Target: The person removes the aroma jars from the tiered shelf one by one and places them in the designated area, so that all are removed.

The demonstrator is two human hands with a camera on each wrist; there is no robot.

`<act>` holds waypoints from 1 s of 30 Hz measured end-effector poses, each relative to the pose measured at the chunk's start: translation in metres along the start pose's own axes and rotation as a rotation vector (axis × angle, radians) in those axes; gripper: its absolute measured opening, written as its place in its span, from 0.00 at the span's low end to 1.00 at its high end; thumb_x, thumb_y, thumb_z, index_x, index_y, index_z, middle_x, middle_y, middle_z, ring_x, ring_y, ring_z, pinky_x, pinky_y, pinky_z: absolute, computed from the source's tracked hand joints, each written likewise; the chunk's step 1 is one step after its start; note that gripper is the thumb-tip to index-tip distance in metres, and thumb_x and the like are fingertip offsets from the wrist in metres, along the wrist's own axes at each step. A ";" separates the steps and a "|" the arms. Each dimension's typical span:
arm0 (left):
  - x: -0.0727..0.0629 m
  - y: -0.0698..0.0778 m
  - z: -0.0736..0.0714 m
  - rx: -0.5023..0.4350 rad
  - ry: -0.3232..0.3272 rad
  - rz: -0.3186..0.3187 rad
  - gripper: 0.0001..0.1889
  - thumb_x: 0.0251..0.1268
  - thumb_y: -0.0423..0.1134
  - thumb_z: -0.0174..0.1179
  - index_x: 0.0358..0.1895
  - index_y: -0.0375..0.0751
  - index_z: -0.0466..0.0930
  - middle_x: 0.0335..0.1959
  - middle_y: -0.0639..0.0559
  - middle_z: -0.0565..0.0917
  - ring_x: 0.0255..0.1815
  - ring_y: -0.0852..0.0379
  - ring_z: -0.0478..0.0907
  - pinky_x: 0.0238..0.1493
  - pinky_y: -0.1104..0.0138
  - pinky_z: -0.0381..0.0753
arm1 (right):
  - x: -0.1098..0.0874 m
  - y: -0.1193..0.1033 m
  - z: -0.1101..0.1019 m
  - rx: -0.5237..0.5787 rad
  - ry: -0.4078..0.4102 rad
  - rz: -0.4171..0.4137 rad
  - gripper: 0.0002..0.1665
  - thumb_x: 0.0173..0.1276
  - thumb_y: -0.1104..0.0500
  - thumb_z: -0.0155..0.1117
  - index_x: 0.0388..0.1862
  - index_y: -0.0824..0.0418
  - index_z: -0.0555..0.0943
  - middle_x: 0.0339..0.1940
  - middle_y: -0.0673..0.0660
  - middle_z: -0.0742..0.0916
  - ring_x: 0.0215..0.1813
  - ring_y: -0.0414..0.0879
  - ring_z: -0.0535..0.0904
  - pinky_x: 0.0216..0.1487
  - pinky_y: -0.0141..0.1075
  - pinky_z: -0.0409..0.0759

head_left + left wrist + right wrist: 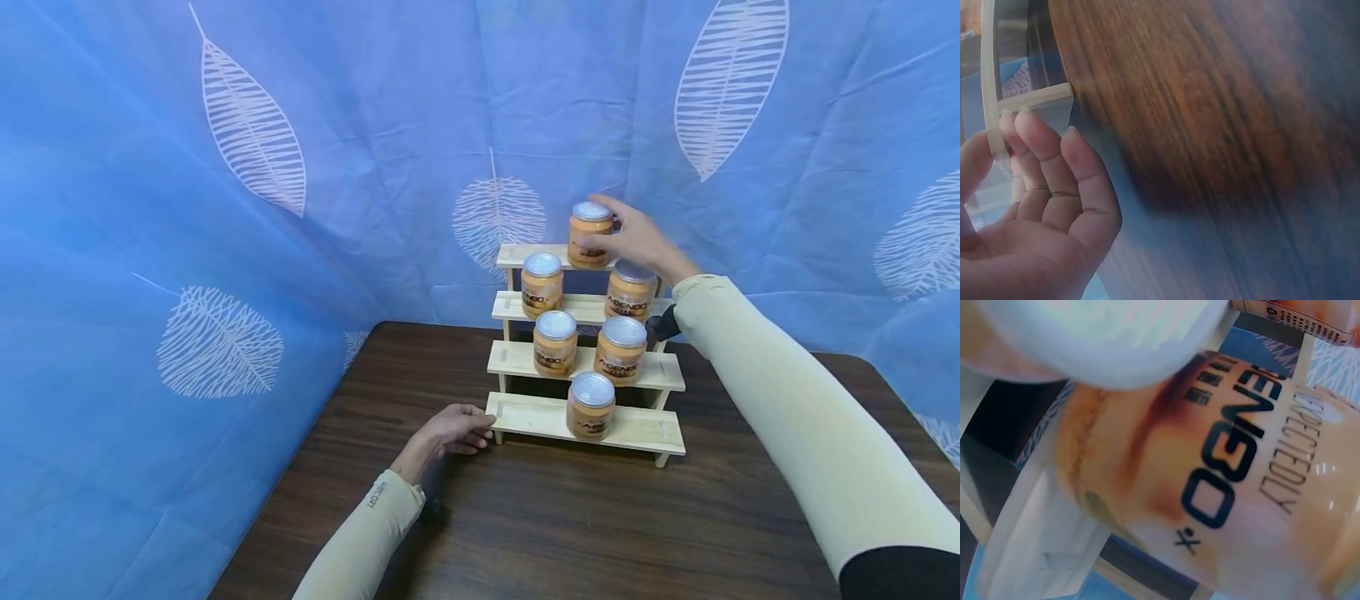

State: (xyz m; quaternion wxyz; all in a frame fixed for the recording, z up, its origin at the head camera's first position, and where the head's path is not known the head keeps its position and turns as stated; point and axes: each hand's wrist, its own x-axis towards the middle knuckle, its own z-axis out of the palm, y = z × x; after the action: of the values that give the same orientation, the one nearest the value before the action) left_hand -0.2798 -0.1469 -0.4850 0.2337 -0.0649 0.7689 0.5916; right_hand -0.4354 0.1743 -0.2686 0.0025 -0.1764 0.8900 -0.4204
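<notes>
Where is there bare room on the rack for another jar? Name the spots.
Bottom shelf: bare either side of its jar, leftward up to the left hand. Top shelf: bare left of the jar the right hand holds. Most crowded: both middle shelves, two jars each.

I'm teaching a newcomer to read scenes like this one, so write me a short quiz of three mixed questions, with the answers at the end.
1. How many jars stand on the wooden stand?
2. True or false: the right hand is touching none of them.
3. Fill in the two gaps: the left hand holds the ___ shelf at its ___ end.

Key
1. Six.
2. False: it grips the single jar on the top shelf.
3. Bottom; left. The head view shows it at that end of the bottom shelf.
</notes>
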 end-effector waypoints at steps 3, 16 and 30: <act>0.000 0.001 0.000 -0.004 0.004 -0.007 0.11 0.72 0.45 0.61 0.45 0.40 0.80 0.29 0.56 0.84 0.27 0.63 0.81 0.35 0.66 0.82 | 0.004 0.000 0.001 0.005 0.001 -0.003 0.54 0.65 0.40 0.71 0.82 0.38 0.50 0.75 0.66 0.69 0.74 0.63 0.66 0.69 0.61 0.65; 0.000 -0.001 0.000 0.008 0.006 -0.009 0.12 0.71 0.45 0.62 0.46 0.40 0.80 0.31 0.54 0.86 0.29 0.61 0.82 0.36 0.65 0.82 | 0.011 0.002 0.004 0.003 0.026 0.010 0.52 0.65 0.42 0.72 0.81 0.40 0.55 0.74 0.66 0.70 0.71 0.64 0.68 0.67 0.61 0.68; 0.000 -0.001 -0.001 0.001 0.009 0.003 0.12 0.72 0.46 0.62 0.46 0.40 0.79 0.32 0.54 0.85 0.31 0.61 0.82 0.39 0.63 0.83 | 0.007 -0.003 -0.001 0.048 0.084 -0.046 0.48 0.66 0.45 0.71 0.80 0.46 0.59 0.73 0.65 0.72 0.70 0.61 0.70 0.67 0.58 0.69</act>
State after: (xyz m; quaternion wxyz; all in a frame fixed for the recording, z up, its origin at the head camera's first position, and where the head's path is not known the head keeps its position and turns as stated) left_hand -0.2801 -0.1477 -0.4856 0.2295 -0.0663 0.7702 0.5914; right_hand -0.4416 0.1711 -0.2648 -0.0400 -0.1788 0.8748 -0.4485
